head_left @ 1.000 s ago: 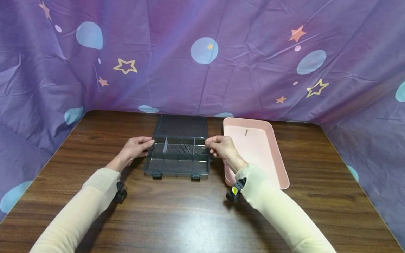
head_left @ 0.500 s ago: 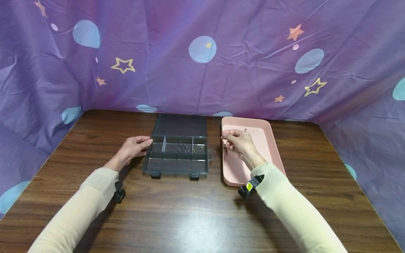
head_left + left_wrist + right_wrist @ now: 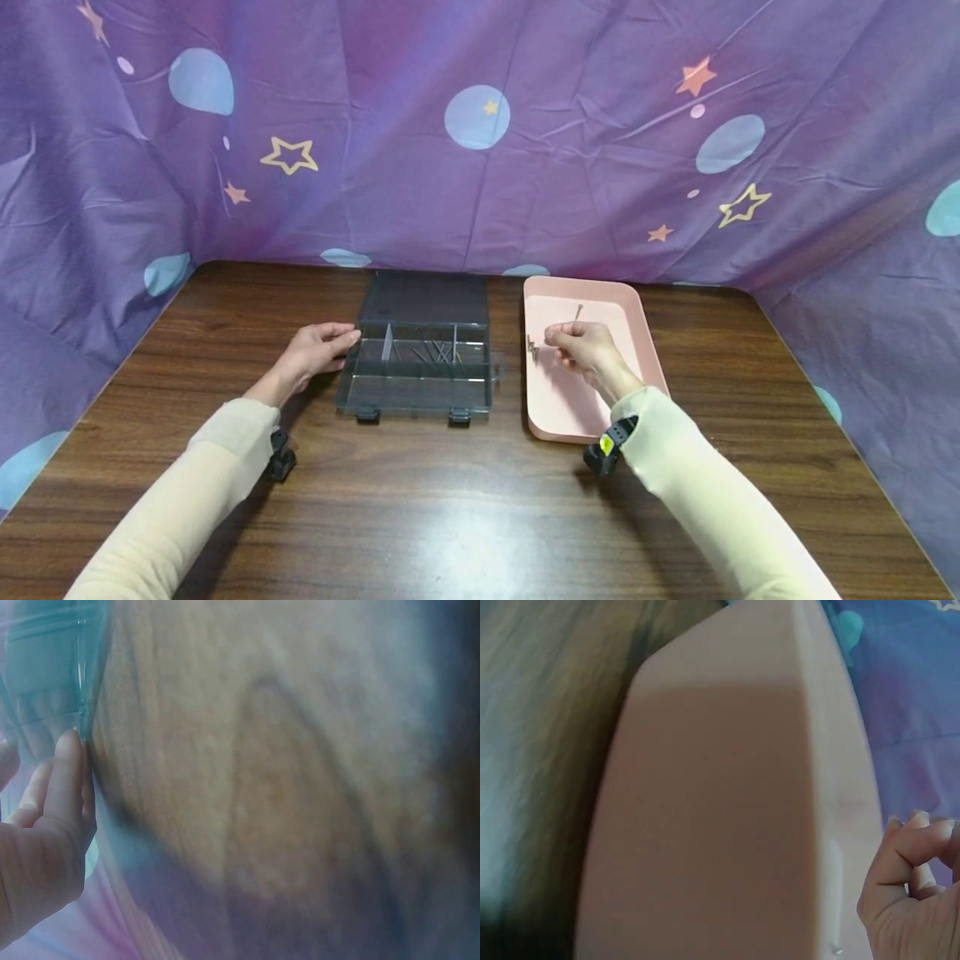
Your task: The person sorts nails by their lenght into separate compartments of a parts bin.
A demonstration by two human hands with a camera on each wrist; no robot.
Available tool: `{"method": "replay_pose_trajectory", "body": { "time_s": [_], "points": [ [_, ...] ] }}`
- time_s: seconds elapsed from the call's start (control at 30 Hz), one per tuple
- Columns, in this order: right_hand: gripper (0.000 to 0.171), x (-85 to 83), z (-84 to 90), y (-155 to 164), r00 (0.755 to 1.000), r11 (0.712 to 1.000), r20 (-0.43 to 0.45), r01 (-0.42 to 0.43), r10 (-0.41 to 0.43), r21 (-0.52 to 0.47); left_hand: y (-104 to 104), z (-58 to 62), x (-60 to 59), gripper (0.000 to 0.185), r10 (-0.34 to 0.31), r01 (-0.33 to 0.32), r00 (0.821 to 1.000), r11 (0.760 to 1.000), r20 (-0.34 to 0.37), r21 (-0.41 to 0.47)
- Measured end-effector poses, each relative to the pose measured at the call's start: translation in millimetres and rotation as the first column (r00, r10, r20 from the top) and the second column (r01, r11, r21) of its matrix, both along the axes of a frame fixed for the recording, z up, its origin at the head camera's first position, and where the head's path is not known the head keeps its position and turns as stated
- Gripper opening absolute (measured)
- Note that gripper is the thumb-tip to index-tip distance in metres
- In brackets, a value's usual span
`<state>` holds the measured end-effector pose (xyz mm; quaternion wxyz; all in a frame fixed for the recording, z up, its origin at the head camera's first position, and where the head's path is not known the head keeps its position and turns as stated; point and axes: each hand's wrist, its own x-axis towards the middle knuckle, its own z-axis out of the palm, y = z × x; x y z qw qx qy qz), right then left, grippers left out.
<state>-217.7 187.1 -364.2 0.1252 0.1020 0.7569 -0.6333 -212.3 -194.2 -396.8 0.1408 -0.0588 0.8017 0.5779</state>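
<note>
A clear dark plastic compartment box (image 3: 412,392) lies with its lid (image 3: 427,298) swung back. Several thin nails (image 3: 438,350) sit in its middle compartment. My left hand (image 3: 311,354) touches the box's left side with thumb and fingertips; its fingers (image 3: 66,776) look fairly straight in the left wrist view. Over the pink tray (image 3: 651,333), my right hand (image 3: 588,350) hovers with loosely curled fingers, thumb and index close together, and nothing visible between them. A few small screws (image 3: 533,350) lie by the tray's left wall. Another screw (image 3: 579,312) lies just beyond the right hand.
Box and tray stand side by side near the back of the brown wooden table (image 3: 420,508), with a strip of wood between them. A purple patterned cloth (image 3: 405,167) hangs behind and at the sides. Two front latches (image 3: 459,415) stick out from the box.
My right hand has moved from the box's right edge to over the tray, uncovering the screws by its left wall. My left hand stays at the box.
</note>
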Motion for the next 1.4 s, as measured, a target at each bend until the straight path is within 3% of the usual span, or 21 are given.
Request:
{"method": "replay_pose_trajectory", "body": {
  "time_s": [0.2,0.63,0.9,1.07,1.23,1.4],
  "points": [
    [0.012,-1.1,-13.3,4,0.998,0.988,0.036,-0.049,0.045,0.143,0,1.2,0.2,0.051,0.000,0.000,1.000,1.000,0.001,-0.009],
    [0.015,0.9,-29.6,-2,0.998,0.970,0.030,-0.060,0.054,0.234,1,1.7,0.8,0.052,-0.006,0.006,1.000,1.000,0.010,-0.006],
    [0.011,-0.9,-30.6,-3,0.997,0.935,0.013,-0.077,0.077,0.345,1,1.8,0.6,0.052,-0.013,0.014,1.000,1.000,0.018,-0.012],
    [0.012,-1.7,-29.3,-6,0.994,0.900,-0.048,-0.071,0.101,0.431,1,2.8,0.8,0.053,-0.013,0.013,1.000,1.000,0.006,-0.003],
    [0.011,1.5,-31.6,-7,0.992,0.870,-0.019,-0.101,0.125,0.483,0,1.4,5.0,0.052,-0.023,0.024,0.999,1.000,0.023,-0.018],
    [0.008,0.5,-32.1,-6,0.992,0.859,-0.033,-0.088,0.120,0.504,-1,1.4,5.1,0.054,-0.029,0.029,1.000,1.000,0.004,-0.010]
  ]
}}
